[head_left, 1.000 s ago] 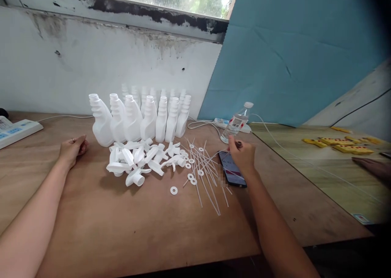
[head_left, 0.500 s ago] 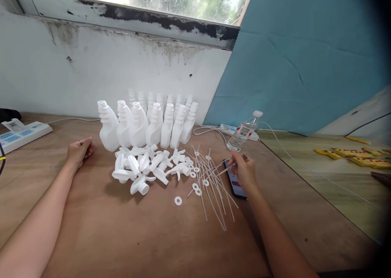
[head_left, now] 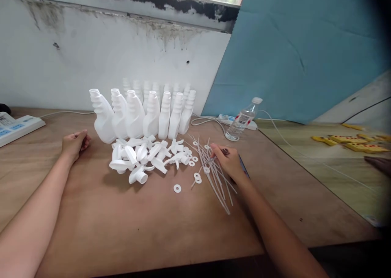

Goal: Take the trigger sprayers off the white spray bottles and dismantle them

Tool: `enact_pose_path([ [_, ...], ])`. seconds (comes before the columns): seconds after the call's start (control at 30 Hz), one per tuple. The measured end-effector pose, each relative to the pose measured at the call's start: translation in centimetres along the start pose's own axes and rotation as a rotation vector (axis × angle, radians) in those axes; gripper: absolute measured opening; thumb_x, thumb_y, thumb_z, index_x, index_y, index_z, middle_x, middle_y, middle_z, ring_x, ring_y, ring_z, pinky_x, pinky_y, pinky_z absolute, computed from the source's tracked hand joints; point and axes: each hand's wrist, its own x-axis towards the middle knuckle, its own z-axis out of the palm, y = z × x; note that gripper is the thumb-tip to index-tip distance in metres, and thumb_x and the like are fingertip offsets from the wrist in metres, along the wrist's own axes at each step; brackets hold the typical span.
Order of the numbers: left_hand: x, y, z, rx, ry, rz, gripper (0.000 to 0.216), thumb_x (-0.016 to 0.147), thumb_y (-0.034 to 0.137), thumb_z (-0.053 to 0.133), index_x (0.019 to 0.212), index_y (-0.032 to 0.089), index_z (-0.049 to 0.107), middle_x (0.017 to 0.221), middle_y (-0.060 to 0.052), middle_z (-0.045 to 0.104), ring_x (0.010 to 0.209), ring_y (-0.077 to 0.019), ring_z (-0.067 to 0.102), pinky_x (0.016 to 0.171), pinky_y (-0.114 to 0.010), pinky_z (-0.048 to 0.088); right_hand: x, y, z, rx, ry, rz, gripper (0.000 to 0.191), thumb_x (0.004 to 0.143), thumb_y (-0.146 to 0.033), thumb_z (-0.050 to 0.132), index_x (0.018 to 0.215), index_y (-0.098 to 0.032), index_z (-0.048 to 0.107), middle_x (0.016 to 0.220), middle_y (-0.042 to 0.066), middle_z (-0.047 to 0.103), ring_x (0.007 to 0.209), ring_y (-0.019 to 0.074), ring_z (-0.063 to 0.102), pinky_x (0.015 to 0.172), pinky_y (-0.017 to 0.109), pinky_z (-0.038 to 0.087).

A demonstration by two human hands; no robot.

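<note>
My left hand [head_left: 75, 145] rests on the table left of the bottles, its fingers curled closed with nothing showing in them. Over the right side of the pile of thin white tubes [head_left: 220, 184], my right hand [head_left: 227, 159] pinches a thin grey stick-like thing [head_left: 208, 162], whose kind I cannot make out. White ring washers [head_left: 177, 188] lie among and beside the tubes. A heap of white spray trigger heads [head_left: 142, 157] lies between my hands. Behind it stand rows of white, uncapped spray bottles [head_left: 105, 121]. My right hand partly hides a phone [head_left: 244, 168].
A clear water bottle [head_left: 242, 121] stands at the back right, near a cable and a power strip [head_left: 252, 125]. Another power strip [head_left: 21, 129] lies at the far left. Yellow pieces [head_left: 351, 143] lie beyond the table's right edge, with a dark, blurred shape beside them.
My right hand has moved left from beside the phone to over the tubes, with the thin thing in it. The view has tilted down slightly. My left hand keeps its place on the table.
</note>
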Motion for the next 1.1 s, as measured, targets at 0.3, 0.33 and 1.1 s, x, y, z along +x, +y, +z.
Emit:
enact_pose_path([
  [0.3, -0.7, 0.4, 0.3, -0.006, 0.044, 0.007, 0.021, 0.081, 0.027, 0.058, 0.066, 0.012, 0.056, 0.045, 0.004, 0.048, 0.042, -0.0074, 0.041, 0.041, -0.019, 0.028, 0.7, 1.1, -1.8, -0.061, 0.163, -0.064, 0.052, 0.087, -0.053, 0.049, 0.049, -0.019, 0.057, 0.045, 0.001, 0.052, 0.045, 0.0125, 0.046, 0.049, 0.026, 0.033],
  [0.33, -0.8, 0.4, 0.3, -0.005, 0.052, 0.006, 0.021, 0.080, 0.027, 0.058, 0.066, 0.012, 0.056, 0.045, 0.004, 0.048, 0.042, -0.0074, 0.041, 0.041, -0.019, 0.028, 0.8, 1.2, -2.0, -0.058, 0.175, -0.066, 0.053, 0.087, -0.053, 0.048, 0.048, -0.019, 0.056, 0.044, 0.001, 0.050, 0.045, 0.0124, 0.046, 0.049, 0.026, 0.033],
  [1.1, -1.1, 0.6, 0.4, -0.037, 0.042, -0.007, 0.020, 0.079, 0.028, 0.057, 0.066, 0.012, 0.054, 0.047, 0.004, 0.047, 0.042, -0.0075, 0.041, 0.040, -0.020, 0.027, 0.1, -0.2, -1.6, -0.119, -0.174, -0.092, 0.055, 0.086, -0.052, 0.049, 0.040, -0.021, 0.049, 0.041, 0.001, 0.049, 0.045, 0.0129, 0.046, 0.054, 0.028, 0.036],
])
